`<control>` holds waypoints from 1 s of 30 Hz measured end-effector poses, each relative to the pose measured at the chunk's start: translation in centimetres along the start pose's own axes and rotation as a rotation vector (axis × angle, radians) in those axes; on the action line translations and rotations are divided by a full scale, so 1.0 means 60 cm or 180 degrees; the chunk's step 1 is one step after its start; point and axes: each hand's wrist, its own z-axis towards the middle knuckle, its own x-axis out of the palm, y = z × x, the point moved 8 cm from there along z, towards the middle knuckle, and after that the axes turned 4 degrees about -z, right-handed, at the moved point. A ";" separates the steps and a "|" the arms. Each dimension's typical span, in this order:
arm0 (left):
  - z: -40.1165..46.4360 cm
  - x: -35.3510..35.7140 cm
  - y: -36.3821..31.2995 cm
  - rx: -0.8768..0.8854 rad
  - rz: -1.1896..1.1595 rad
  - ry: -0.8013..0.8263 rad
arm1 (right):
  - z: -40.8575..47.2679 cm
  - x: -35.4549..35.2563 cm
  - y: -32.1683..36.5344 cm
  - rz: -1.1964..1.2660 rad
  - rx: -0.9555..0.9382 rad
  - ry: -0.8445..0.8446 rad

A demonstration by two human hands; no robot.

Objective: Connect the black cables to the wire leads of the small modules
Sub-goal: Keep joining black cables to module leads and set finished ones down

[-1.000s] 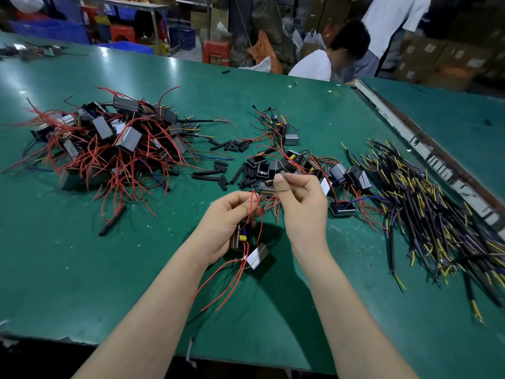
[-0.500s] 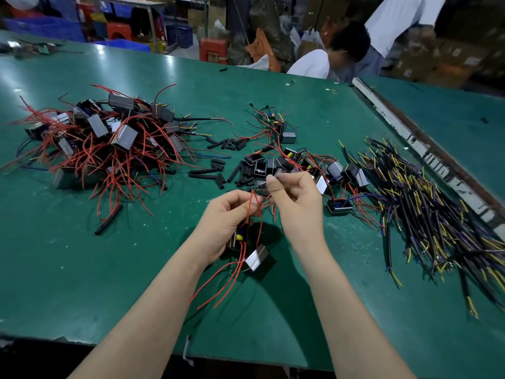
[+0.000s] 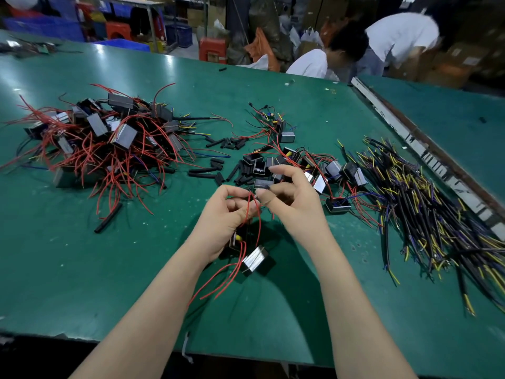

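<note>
We were mid-join: our left hand (image 3: 229,214) pinched a module's red lead (image 3: 250,206), our right hand (image 3: 291,195) pinched beside it. Next, we judged, a black cable (image 3: 426,214) from the desk's right edge.

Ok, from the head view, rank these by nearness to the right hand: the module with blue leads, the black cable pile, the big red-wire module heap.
1. Module with blue leads: just right of the right hand.
2. Black cable pile: farther right, along the table's right side.
3. Red-wire module heap: far left, beyond the left hand.

green table (image 3: 82,269): red-wired module heap (image 3: 103,143) left, black sleeves (image 3: 216,168) centre, black cables (image 3: 426,214) right.
</note>
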 end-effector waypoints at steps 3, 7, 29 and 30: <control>-0.003 0.004 -0.003 0.0059 0.0047 0.0106 | -0.001 0.006 -0.011 0.0012 0.0183 0.0223; -0.004 0.011 -0.003 -0.0001 0.0114 0.0229 | -0.002 0.004 -0.025 0.0104 0.0469 0.0559; -0.008 0.011 -0.027 0.0311 0.0726 0.0295 | -0.001 0.016 -0.013 -0.0198 0.0309 0.0358; -0.006 0.010 -0.025 0.0271 0.0584 0.0275 | -0.002 0.020 -0.013 -0.0250 0.0287 0.0353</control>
